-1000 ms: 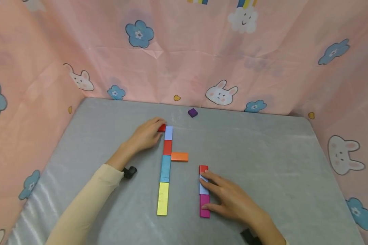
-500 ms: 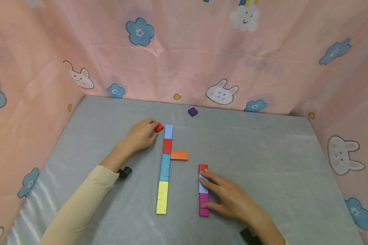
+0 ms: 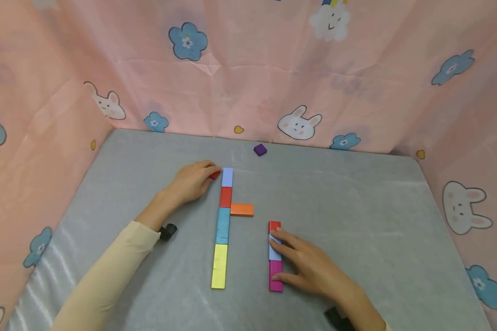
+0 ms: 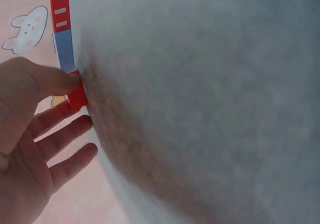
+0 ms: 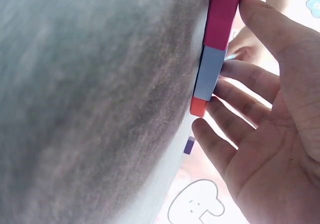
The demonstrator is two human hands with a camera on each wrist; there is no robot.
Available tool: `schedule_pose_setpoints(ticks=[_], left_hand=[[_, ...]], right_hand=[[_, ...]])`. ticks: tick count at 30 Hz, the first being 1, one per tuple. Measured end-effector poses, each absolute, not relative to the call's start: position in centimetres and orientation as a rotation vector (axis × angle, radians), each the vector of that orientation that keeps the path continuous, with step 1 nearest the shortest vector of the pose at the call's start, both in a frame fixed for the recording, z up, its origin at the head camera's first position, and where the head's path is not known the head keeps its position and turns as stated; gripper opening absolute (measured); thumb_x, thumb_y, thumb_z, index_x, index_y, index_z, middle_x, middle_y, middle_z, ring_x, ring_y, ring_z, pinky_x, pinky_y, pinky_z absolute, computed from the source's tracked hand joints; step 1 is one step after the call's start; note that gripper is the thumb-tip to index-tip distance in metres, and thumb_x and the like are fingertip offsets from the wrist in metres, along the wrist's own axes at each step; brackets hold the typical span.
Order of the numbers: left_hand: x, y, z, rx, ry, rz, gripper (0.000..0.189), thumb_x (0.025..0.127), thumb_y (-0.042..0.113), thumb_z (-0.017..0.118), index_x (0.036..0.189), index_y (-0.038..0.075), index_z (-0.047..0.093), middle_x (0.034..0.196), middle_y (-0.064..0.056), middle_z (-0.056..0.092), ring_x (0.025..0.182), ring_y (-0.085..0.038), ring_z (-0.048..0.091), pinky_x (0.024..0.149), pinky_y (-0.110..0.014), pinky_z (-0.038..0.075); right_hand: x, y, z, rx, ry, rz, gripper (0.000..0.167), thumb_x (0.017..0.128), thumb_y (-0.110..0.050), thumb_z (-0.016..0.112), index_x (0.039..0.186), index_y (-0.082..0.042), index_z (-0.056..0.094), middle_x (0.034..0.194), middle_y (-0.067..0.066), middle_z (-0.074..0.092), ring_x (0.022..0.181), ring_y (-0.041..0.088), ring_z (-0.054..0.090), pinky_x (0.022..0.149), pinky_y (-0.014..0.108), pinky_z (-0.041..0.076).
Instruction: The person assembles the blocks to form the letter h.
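Note:
My left hand (image 3: 190, 181) pinches a small red block (image 3: 214, 175) between thumb and fingers, just left of the column's far end; the fingers hide part of it. That column runs from a lavender block (image 3: 227, 177) through a red rectangular block (image 3: 225, 196) and a teal block (image 3: 223, 225) to a yellow block (image 3: 219, 266). From its right side an orange block (image 3: 242, 210) sticks out. My right hand (image 3: 314, 266) rests its loosely extended fingers on a shorter row: a red end block (image 3: 274, 225), a lavender middle block (image 3: 274, 253) and a magenta block (image 3: 276, 285).
A dark purple block (image 3: 260, 150) lies alone near the back edge of the grey cloth-covered table (image 3: 356, 197). A pink printed curtain (image 3: 240, 82) closes off the back and both sides.
My left hand has drawn the small red block slightly left, away from the column's lavender block, and turned it; the fingers then covered more of it. My right hand stays in place.

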State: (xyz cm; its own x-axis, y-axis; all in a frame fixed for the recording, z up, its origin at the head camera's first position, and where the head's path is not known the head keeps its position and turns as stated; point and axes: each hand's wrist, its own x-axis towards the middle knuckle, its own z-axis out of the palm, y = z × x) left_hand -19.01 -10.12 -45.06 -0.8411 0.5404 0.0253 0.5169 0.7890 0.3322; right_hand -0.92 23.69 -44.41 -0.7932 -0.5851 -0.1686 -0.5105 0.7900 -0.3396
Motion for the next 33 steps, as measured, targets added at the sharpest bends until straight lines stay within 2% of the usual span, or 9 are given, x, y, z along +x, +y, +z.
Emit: schedule_pose_setpoints(ticks=[3,9,17,33], left_hand=[[-19.0,-10.1,-45.0,0.858,2.925,0.465,0.039,0.101,0.009,0.068,0.14,0.005,0.067,0.136,-0.015,0.07,0.122,-0.034,0.068,0.107,-0.051,0.06],[-18.9,-9.9,-44.4,0.809,2.918,0.399,0.038,0.1,0.008,0.07,0.137,0.0,0.067,0.132,-0.017,0.07,0.118,-0.033,0.068,0.104,-0.048,0.062],[-18.9,-10.0,-44.1,0.777,2.915,0.382,0.035,0.1,0.009,0.071,0.133,-0.001,0.069,0.123,-0.018,0.072,0.108,-0.032,0.069,0.098,-0.047,0.064],[-17.6,-9.2,-41.9,0.846,2.936,0.504,0.04,0.099,0.015,0.074,0.136,0.003,0.069,0.131,-0.015,0.072,0.119,-0.031,0.07,0.105,-0.047,0.062]], right_hand=[[-0.9,23.8,-44.4,-0.857,2.72,-0.413,0.08,0.089,-0.053,0.082,0.154,-0.014,0.057,0.162,0.008,0.051,0.144,0.031,0.058,0.113,0.051,0.057],[-0.8,24.0,-44.5,-0.886,2.739,-0.433,0.082,0.088,-0.055,0.081,0.154,-0.014,0.056,0.162,0.008,0.051,0.143,0.03,0.058,0.112,0.051,0.057],[-0.8,23.9,-44.5,-0.878,2.736,-0.432,0.081,0.088,-0.054,0.081,0.155,-0.015,0.056,0.163,0.008,0.05,0.144,0.03,0.058,0.114,0.051,0.056],[-0.8,24.2,-44.7,-0.979,2.775,-0.445,0.076,0.091,-0.051,0.08,0.152,-0.011,0.058,0.16,0.01,0.053,0.14,0.031,0.061,0.111,0.052,0.058]])
